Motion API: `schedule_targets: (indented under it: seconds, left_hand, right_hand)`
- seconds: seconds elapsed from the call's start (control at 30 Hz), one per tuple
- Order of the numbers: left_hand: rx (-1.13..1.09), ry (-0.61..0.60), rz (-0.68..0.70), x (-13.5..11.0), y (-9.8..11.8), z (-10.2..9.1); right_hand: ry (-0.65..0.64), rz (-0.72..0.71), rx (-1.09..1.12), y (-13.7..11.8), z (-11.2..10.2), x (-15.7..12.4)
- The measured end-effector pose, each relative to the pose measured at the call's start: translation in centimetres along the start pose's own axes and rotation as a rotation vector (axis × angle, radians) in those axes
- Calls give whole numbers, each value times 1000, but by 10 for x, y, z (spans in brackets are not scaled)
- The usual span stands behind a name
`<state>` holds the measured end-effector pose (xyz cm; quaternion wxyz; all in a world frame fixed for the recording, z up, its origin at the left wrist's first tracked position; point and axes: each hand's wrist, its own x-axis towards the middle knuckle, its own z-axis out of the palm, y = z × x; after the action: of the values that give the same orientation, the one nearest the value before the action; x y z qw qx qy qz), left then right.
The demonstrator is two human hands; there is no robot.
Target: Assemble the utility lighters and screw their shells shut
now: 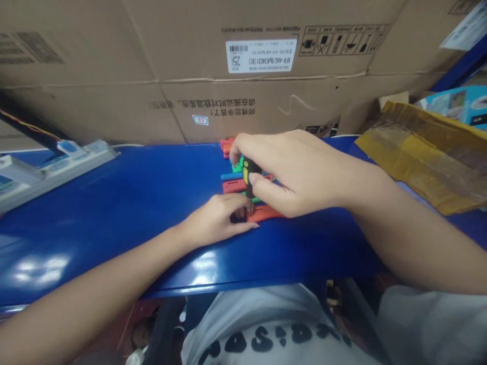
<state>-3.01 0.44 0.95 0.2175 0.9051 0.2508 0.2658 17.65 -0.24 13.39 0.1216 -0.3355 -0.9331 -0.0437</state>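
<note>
My right hand (292, 170) is closed around a small screwdriver with a black and yellow handle (249, 177), held upright with its tip down on a red plastic part (266, 213). My left hand (218, 220) lies on the blue table (114, 203) and pinches the left end of that red part. Behind it sit several more plastic parts in red (233, 186), green (238, 165) and blue (230, 176), partly hidden by my right hand.
Large cardboard boxes (190, 71) stand along the back of the table. A white and blue device (45, 167) lies at the left. Crumpled yellow-brown packing material (426, 152) lies at the right. My white shirt shows below the table's front edge.
</note>
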Motion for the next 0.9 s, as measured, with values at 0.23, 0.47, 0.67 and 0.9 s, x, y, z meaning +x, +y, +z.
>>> schedule_targets:
  seconds: [0.23,0.47,0.67,0.9]
  left_hand:
    - [-9,4,15,0,0,1]
    - [-39,13,-6,1,1,1]
    - [-20,3,-38,0,0,2]
    - [-26,-5,-55,0,0,3]
  right_hand:
    - [-10,-30,-31,-1,1,2]
    - [-5,-1,-29,0,3,2]
    - [-2,-29,-6,-1,1,1]
    - [-5,-15,-25,-3,-1,0]
